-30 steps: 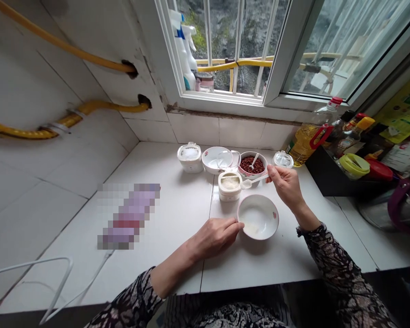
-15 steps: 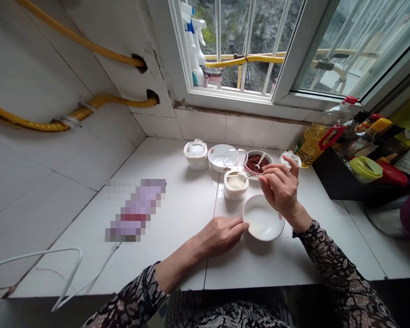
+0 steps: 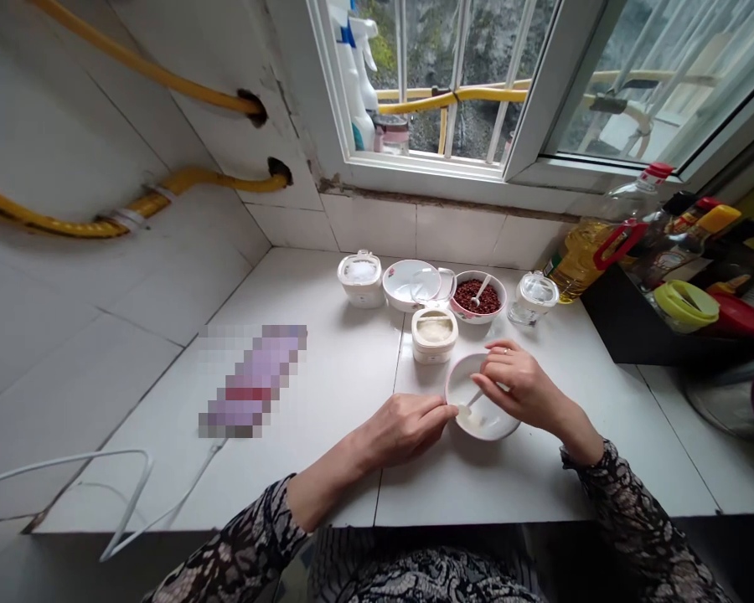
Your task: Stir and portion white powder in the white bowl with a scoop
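Observation:
A white bowl [image 3: 498, 425] with a pinkish rim stands on the tiled counter, some pale powder or grains on its inside. My left hand [image 3: 408, 427] pinches the bowl's left rim. Over the bowl's right side, my right hand [image 3: 519, 381] grips a small white spoon [image 3: 473, 400], its tip low inside near the pale contents. Just behind the bowl sits a cream container [image 3: 433, 347] of pale granules, its lid raised. Farther back, a bowl of dark red beans or grains [image 3: 468, 300] holds another white spoon [image 3: 480, 291].
At the back are a lidded container of white granules [image 3: 360, 289], a white bowl [image 3: 402, 289] and a clear jar [image 3: 531, 301]. An oil bottle [image 3: 587, 251] and a black rack [image 3: 609, 327] line the right. A blurred purple item [image 3: 257, 368] with a white cable [image 3: 192, 494] lies left.
My right hand has moved down with the spoon, from over the cream container into the front bowl. The left hand keeps its hold on the rim.

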A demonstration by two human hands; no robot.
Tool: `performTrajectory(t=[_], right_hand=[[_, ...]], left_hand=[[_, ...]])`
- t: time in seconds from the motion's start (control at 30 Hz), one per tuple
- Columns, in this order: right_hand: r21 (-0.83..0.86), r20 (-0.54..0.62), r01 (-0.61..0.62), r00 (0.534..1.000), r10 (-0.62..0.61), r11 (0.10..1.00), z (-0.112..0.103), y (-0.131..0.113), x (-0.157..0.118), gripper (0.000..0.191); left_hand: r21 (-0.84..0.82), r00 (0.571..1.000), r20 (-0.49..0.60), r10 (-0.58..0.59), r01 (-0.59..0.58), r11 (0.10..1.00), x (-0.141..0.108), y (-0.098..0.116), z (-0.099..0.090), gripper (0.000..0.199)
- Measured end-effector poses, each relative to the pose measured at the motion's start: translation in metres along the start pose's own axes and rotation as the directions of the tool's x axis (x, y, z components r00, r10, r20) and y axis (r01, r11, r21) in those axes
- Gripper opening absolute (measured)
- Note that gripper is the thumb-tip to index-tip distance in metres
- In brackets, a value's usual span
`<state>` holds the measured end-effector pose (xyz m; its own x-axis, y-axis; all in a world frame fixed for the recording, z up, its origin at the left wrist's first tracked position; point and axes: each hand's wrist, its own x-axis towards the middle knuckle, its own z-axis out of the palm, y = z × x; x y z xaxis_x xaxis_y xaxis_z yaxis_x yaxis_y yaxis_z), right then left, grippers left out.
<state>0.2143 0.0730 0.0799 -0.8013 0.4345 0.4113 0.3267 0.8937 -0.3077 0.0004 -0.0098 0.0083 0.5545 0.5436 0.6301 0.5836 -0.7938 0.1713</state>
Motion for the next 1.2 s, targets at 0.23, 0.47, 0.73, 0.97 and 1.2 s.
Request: performTrajectory(t=[0.23, 0.47, 0.73, 0.97, 1.2], right_hand=[[0.000, -0.022, -0.054, 0.998, 0.054, 0.999, 0.002, 0.006, -0.006, 0.038], [0.029, -0.006, -0.031, 0.999, 0.031, 0.999, 0.005, 0.009, -0.011, 0.037], [-0.108, -0.142, -0.137, 0.982, 0.121, 0.985, 0.010, 0.014, -0.011, 0.039], [0.039, -0.179, -0.206, 0.961, 0.210, 0.978, 0.021, 0.015, -0.014, 0.040], [0.239, -0.219, -0.338, 0.895, 0.389, 0.911, 0.014, 0.019, -0.015, 0.047]], left_hand=[[-0.043, 1.000, 0.028, -0.004, 0.005, 0.999, -0.001, 0.000, -0.001, 0.020], [-0.062, 1.000, 0.014, -0.001, 0.002, 0.998, -0.001, 0.000, -0.001, 0.018], [-0.052, 1.000, 0.004, -0.006, 0.006, 0.999, -0.004, -0.001, 0.001, 0.016], [-0.043, 1.000, 0.002, -0.007, 0.008, 0.999, -0.004, 0.000, 0.001, 0.016], [-0.047, 1.000, 0.002, -0.005, 0.005, 0.999, -0.005, -0.001, 0.002, 0.017]])
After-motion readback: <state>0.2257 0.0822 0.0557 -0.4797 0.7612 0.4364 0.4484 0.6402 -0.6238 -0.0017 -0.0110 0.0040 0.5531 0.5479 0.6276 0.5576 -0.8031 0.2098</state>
